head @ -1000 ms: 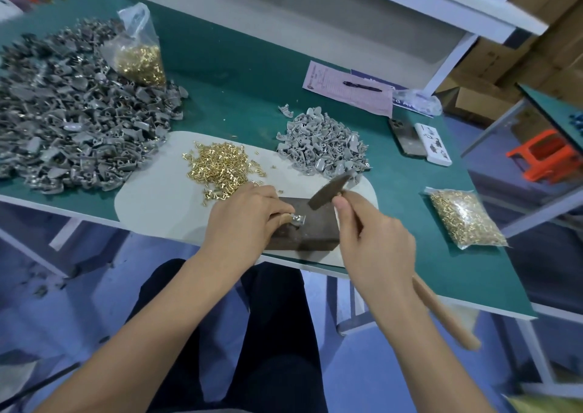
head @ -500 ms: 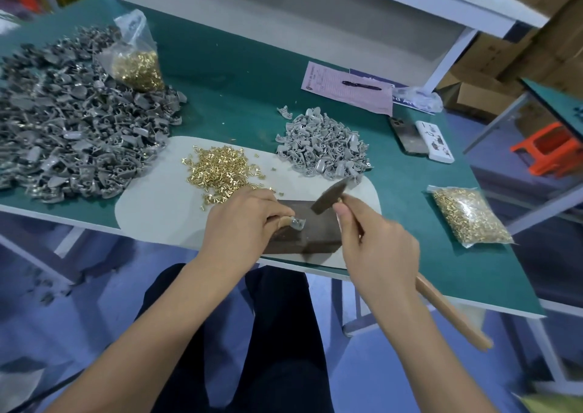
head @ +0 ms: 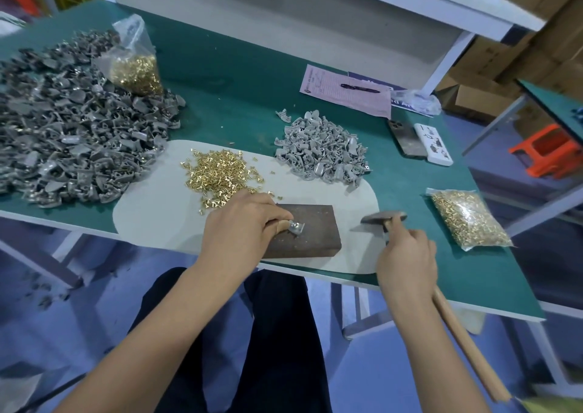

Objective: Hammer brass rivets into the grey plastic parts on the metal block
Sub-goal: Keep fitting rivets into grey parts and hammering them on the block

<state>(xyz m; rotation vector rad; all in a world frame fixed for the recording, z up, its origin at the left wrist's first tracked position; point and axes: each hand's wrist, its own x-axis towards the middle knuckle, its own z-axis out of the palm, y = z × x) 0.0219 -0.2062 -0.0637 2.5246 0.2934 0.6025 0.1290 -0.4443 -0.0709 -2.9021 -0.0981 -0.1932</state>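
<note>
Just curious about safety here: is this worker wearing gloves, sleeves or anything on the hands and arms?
No. The left hand and right hand are bare, with no gloves, and no rings or watch show. Both forearms are uncovered as far as the picture reaches, so no sleeves show. Dark trousers cover the legs.

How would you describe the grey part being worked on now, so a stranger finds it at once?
Find the dark metal block at the table's near edge. The grey part lies on its top, pinched by the left hand. Unlike the heaped parts, it lies alone.
</note>
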